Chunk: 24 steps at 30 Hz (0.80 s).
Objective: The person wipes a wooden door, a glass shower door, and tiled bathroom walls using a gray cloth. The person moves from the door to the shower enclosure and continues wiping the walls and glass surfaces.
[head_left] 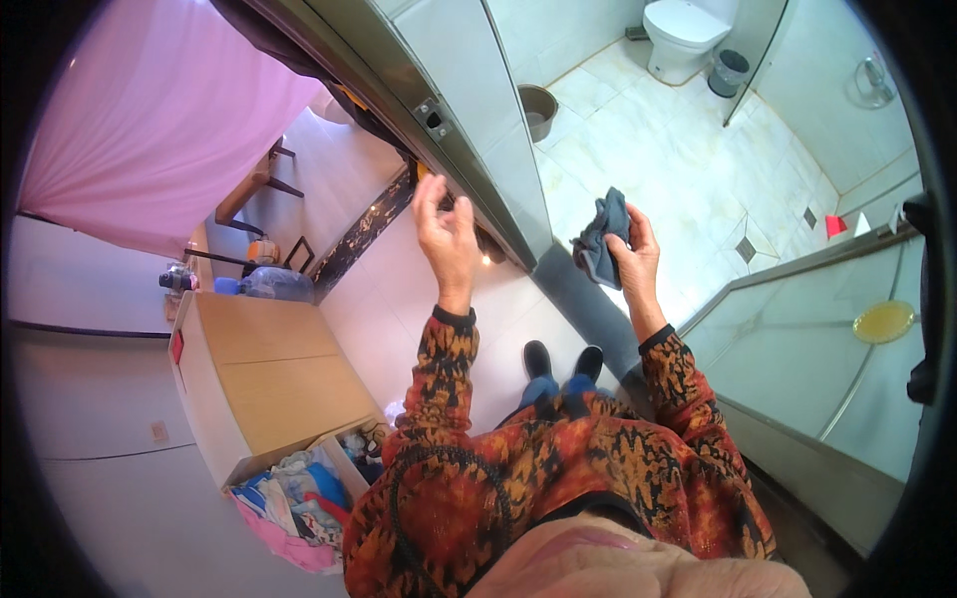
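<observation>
A crumpled dark grey cloth (600, 242) is gripped in my right hand (638, 254), thumb across its front. It is held up over the grey doorway threshold (573, 289). My left hand (446, 239) is raised beside the edge of the door frame (469, 169), fingers stretched and thumb apart, with nothing in it. Whether its fingertips touch the frame, I cannot tell. Below the frame's metal strike plate (433, 118), a small part of the edge is hidden by this hand.
Beyond the threshold is a tiled bathroom with a white toilet (688, 32), a waste bin (731, 72) and a bucket (538, 110). At left stand a wooden-topped cabinet (261, 344), an open drawer of clothes (304, 488), a water jug (277, 284) and a pink curtain (159, 110).
</observation>
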Each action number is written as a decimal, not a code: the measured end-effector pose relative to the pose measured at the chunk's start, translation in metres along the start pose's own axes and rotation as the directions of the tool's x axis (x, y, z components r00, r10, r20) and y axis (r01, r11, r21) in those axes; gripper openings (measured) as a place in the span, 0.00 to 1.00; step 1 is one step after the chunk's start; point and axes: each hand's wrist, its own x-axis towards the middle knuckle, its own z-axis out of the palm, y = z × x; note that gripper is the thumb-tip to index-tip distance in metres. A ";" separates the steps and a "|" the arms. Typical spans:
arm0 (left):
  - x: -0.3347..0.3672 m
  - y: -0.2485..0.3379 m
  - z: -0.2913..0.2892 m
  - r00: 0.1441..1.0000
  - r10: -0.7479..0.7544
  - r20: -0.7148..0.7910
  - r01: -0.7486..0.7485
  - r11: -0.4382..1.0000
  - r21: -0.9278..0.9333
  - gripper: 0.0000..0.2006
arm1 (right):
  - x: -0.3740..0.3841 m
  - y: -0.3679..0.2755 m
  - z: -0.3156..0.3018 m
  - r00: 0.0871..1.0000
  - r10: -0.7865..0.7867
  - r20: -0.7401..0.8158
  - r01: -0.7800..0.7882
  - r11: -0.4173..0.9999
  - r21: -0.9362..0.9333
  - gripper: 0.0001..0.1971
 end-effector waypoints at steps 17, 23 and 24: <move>0.146 0.009 0.014 0.832 0.548 -0.087 -0.552 0.833 -0.032 0.31 | 0.163 -0.247 0.247 0.095 -0.988 0.124 0.995 0.094 -0.019 0.29; 0.142 0.004 0.019 0.810 0.579 -0.097 -0.587 0.802 -0.110 0.37 | 0.143 -0.105 0.203 0.296 -0.914 0.278 0.953 0.265 -0.145 0.25; 0.140 0.006 0.020 0.810 0.579 -0.094 -0.587 0.805 -0.090 0.38 | 0.132 -0.074 0.190 0.353 -0.894 0.275 0.935 0.334 -0.115 0.26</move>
